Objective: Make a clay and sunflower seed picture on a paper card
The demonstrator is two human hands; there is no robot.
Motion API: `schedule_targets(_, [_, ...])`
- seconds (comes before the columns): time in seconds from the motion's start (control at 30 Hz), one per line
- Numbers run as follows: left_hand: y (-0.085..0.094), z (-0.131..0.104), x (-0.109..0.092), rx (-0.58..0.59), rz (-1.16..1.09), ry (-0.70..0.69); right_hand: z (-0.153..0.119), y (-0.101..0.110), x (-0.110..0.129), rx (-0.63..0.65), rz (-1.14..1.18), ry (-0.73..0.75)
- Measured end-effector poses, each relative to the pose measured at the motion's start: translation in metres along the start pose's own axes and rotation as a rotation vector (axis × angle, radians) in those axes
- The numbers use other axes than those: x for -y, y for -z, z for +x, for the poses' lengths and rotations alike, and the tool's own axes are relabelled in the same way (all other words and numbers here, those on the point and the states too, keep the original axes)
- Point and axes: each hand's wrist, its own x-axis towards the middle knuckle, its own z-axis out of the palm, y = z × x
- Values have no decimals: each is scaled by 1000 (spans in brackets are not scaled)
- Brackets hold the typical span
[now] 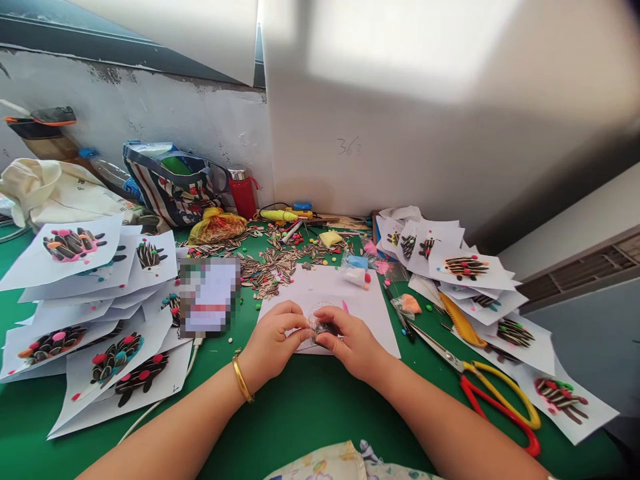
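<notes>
Over a white sheet of paper (377,313), both hands meet at a small clear packet (326,328) with a dark, soft-looking lump in it. My left hand (280,341) pinches the packet's left edge between thumb and fingers. From the other side, my right hand (356,343) grips the dark part, with its thumb in front. Fingers hide much of the packet. A faint drawing (320,303) shows on the paper behind them. Just beyond lie packets of white (354,276) and blue (357,262) soft material.
Stacked paper cards with seed pictures stand at left (83,247) and right (467,267). Sunflower seeds (273,267) are scattered behind the paper. A blurred phone (210,297) is on the left; scissors (475,373) lie at right. A bag (170,187) and red bottle (243,193) stand behind.
</notes>
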Motion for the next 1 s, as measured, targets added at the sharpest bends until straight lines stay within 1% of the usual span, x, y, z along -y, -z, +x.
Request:
schedule_targets(0.1, [-1, -1, 1, -35, 3, -15, 0, 1, 1, 4, 8, -8])
schedule_targets(0.3, [-1, -5, -1, -56, 46, -63, 0, 2, 2, -14, -28, 11])
schedule_targets(0.67, [0, -3, 0, -65, 24, -45, 0, 3, -3, -31, -83, 36])
schedule_targets(0.9, [4, 0, -3, -160, -5, 5, 0, 6, -2, -45, -67, 1])
schedule_targets(1.0, [4, 0, -3, -170, -10, 8, 0, 8, -4, -46, -68, -6])
